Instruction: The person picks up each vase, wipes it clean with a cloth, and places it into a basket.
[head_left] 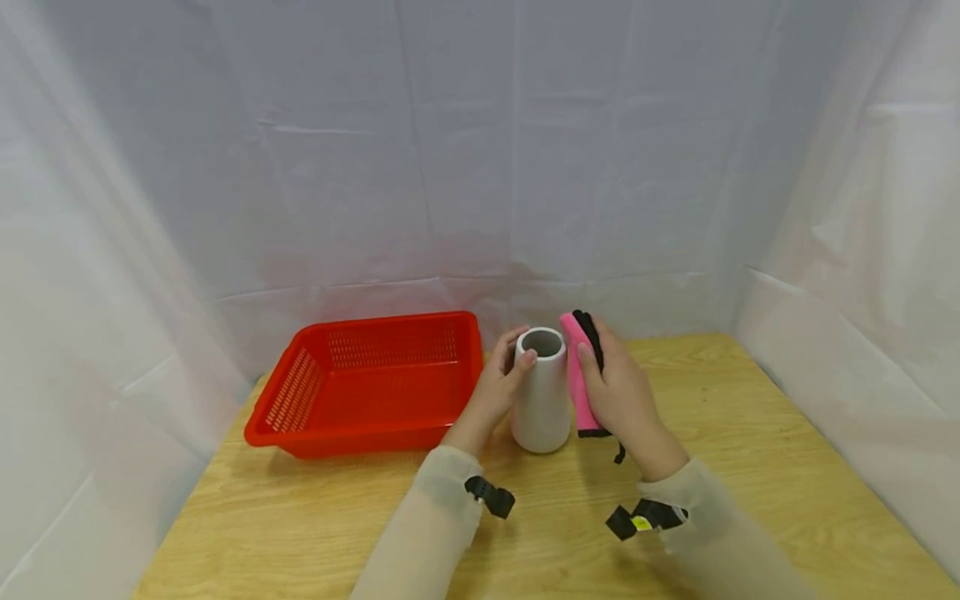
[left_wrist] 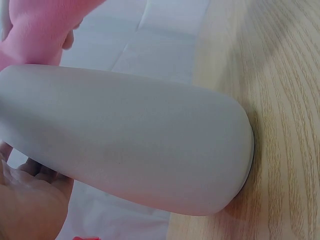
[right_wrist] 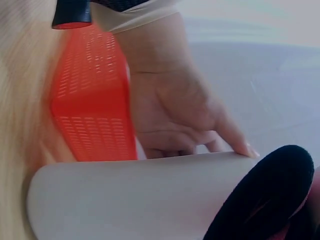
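- The white vase (head_left: 542,390) stands upright on the tabletop (head_left: 750,433), just right of the red basket (head_left: 367,383), with its open mouth facing up
- The left hand (head_left: 495,387) wraps around the vase's upper body from the basket side, thumb tip resting on the rim, seemingly to steady the narrow, tall shape so it does not tip
- The right hand (head_left: 618,392) grips a pink and black rolled cloth (head_left: 579,375), holding it upright and pressed against the vase's right side, its top level with the vase's mouth
- The left wrist view shows the vase's base flat on the wood grain
- White sheeting hangs behind and beside the vase
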